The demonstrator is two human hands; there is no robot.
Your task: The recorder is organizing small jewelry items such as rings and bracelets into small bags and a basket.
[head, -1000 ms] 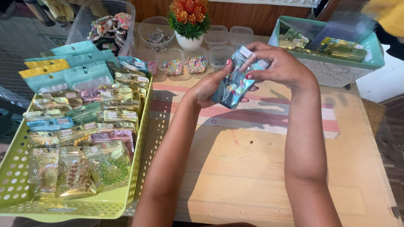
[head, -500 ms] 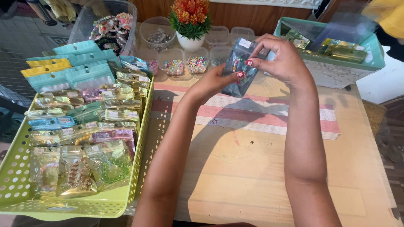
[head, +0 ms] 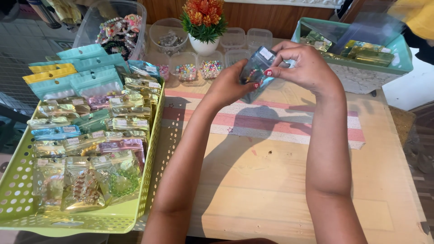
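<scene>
while both hands (head: 271, 74) pinch pouch (head: 255, 72)

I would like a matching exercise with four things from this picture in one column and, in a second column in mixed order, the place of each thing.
Things:
1. small clear pouch
2. green basket
3. potted plant
4. teal tray

Places:
A. far right of the table
B. held between the left hand and right hand
C. back of the table, behind the bead cups
D. left side, filled with packed pouches

Pairs: 1-B, 2-D, 3-C, 4-A
</scene>
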